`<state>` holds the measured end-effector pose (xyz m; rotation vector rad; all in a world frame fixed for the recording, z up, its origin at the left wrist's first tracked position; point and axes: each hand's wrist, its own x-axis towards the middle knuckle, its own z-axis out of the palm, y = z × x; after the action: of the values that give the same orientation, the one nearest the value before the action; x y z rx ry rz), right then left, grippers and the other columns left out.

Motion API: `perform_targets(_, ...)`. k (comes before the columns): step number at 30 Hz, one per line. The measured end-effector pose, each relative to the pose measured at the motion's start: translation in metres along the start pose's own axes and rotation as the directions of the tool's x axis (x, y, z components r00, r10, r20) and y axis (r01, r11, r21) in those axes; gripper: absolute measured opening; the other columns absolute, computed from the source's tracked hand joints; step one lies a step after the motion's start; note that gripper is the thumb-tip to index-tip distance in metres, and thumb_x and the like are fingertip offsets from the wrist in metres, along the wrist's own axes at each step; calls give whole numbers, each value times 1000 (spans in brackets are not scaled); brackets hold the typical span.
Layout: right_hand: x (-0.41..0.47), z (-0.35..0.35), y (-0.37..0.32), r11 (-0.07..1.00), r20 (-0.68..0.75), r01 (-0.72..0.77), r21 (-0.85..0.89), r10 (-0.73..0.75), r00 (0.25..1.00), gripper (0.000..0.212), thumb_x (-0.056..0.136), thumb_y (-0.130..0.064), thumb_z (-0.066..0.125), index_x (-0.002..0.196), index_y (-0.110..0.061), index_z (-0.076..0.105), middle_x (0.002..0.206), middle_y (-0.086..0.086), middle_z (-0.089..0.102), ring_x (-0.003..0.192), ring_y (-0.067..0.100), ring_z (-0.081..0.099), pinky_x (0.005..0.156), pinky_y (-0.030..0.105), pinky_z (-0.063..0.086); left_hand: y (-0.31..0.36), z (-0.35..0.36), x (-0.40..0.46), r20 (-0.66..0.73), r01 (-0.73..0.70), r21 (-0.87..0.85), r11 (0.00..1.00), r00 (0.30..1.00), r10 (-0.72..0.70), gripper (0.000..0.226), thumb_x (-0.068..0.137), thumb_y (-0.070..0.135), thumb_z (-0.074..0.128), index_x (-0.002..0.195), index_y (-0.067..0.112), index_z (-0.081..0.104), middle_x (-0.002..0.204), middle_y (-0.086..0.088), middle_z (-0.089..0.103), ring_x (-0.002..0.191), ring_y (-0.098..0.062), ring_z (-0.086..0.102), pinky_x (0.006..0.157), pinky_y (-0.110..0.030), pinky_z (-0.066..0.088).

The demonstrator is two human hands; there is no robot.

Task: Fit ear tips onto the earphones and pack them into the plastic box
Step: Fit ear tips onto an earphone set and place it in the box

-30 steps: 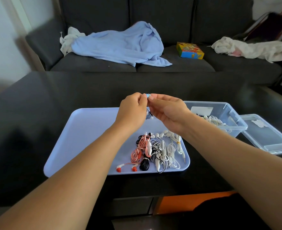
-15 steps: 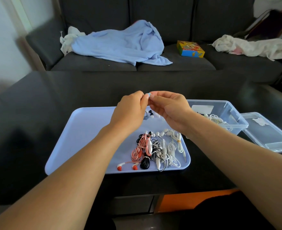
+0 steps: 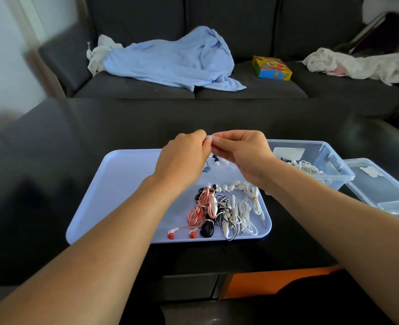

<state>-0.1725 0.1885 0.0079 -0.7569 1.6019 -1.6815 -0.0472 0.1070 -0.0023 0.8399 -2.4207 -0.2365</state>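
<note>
Your left hand and right hand fingertip to fingertip, both pinching a blue ear tip, tray below, box right of them.

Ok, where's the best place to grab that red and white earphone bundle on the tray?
Probably pinch the coiled middle of the red and white earphones from above. The cable is gathered there, while the two red buds trail loose toward the tray front edge. Black earphones lie against its right side, so come from the left.
</note>
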Motion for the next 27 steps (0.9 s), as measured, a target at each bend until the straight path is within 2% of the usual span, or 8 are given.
perform_targets(9, 3, -8, -10, 972, 69, -209, 110, 203, 977, 15, 89, 2, 69, 102, 8, 73, 97, 20, 75, 85, 23, 75, 73, 25, 61, 8, -11, 0, 94, -79, 237, 968, 994, 58, 28, 107, 39, 29, 89, 19, 36, 64, 5, 34, 50, -17, 30, 48, -35, 18)
perform_targets(11, 1, -9, -11, 978, 57, -197, 65, 193, 979, 15, 88, 2, 70, 102, 8, 73, 96, 19, 76, 88, 26, 76, 75, 26, 61, 6, -10, 0, 98, -70, 166, 984, 994, 54, 32, 107, 39, 32, 84, 17, 38, 64, 3, 39, 51, -18, 34, 47, -34, 20)
perform_targets(14, -4, -4, -9, 997, 19, -67, -26, 68, 998, 13, 87, -1, 73, 99, 4, 75, 91, 16, 77, 86, 25, 76, 79, 28, 62, 3, -5, 1, 93, 43, -172, 984, 995, -27, 37, 106, 31, 38, 76, 11, 46, 65, -6, 53, 57, -25, 48, 52, -38, 33)
perform_targets(16, -6, 0, -8, 991, -2, 97, -92, -97, 995, 10, 86, -1, 75, 95, 1, 77, 86, 14, 77, 83, 24, 76, 81, 30, 62, 7, -6, 3, 166, 218, -438, 872, 973, -160, 37, 104, 25, 38, 73, 10, 49, 63, -6, 56, 54, -23, 50, 52, -37, 37)
perform_targets(18, -10, 4, -8, 958, -3, 250, -140, -253, 967, 8, 86, 0, 74, 94, 0, 77, 83, 13, 77, 79, 22, 76, 78, 28, 62, 15, -11, 4, 330, 425, -701, 573, 905, -267, 36, 104, 24, 36, 70, 14, 44, 54, 1, 46, 43, -15, 35, 45, -27, 29)
perform_targets(21, -13, 8, -11, 926, -31, 343, -157, -351, 936, 9, 87, -2, 73, 95, -2, 77, 81, 10, 77, 75, 24, 75, 74, 32, 63, 24, -19, 5, 491, 543, -816, 195, 831, -262, 34, 105, 27, 35, 72, 20, 40, 51, 4, 36, 43, -11, 22, 40, -19, 21)
perform_targets(24, -14, 11, -7, 940, -47, 312, -137, -321, 946, 9, 88, -4, 73, 95, -5, 78, 82, 5, 78, 77, 17, 75, 76, 28, 62, 23, -22, 3, 536, 575, -809, 119, 806, -252, 33, 105, 28, 36, 74, 19, 40, 52, 4, 35, 43, -10, 22, 39, -19, 20)
perform_targets(27, -13, 11, -2, 975, 10, 211, -67, -211, 977, 11, 90, -4, 71, 99, -4, 77, 86, 8, 78, 83, 16, 76, 83, 28, 61, 15, -20, -1, 536, 591, -775, 225, 802, -263, 32, 105, 30, 38, 75, 19, 44, 54, 3, 37, 45, -10, 26, 42, -21, 22)
